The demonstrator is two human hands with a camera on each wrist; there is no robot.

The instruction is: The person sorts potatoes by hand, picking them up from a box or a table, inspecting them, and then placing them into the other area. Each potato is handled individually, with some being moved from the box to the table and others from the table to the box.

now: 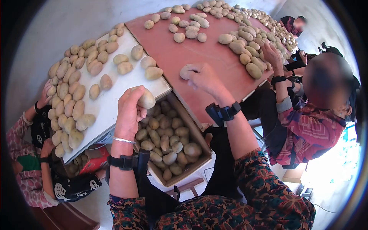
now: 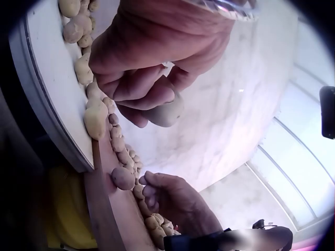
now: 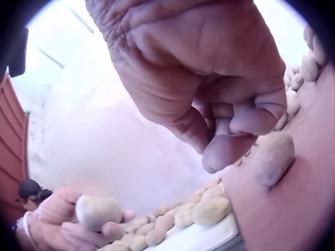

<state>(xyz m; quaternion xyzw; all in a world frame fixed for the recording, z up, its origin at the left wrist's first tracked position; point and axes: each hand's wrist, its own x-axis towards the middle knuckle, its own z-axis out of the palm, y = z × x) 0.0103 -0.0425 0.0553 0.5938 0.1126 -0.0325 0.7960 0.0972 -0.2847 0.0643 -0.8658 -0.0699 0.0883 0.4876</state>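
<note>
Potato [image 1: 147, 99] sits in our left hand [image 1: 128, 111], fingers curled round it, held just above the near corner of the white board [image 1: 115, 90]. The left wrist view confirms the grip: the potato is tucked under the bent fingers [image 2: 138, 89].

Our right hand [image 1: 207, 78] reaches forward over the red board [image 1: 176, 57]; its fingertips rest against a second potato [image 1: 186, 71] lying on that board. Fingers are bent, but in the right wrist view the potato [image 3: 272, 157] lies just beyond the fingertips [image 3: 251, 117], so we cannot tell whether the hand has closed on it or only touches it.

Containers: one open cardboard box [image 1: 191, 126] stands directly below both hands, between the two boards. It is filled with loose potatoes several layers deep; the near part is cut off by our left forearm.

Counts: two boards, one box, two potatoes at our hands. Potatoes on the white board lie mostly along its far-left edge, with a few loose ones near our left hand; those on the red board crowd beyond our right hand. Both lots are too many and too overlapped to count.

Hard to make out: two other people at the left and right edges, partly out of frame. A worker's hand [image 1: 273, 53] to the right of ours rests among the red-board potatoes.
</note>
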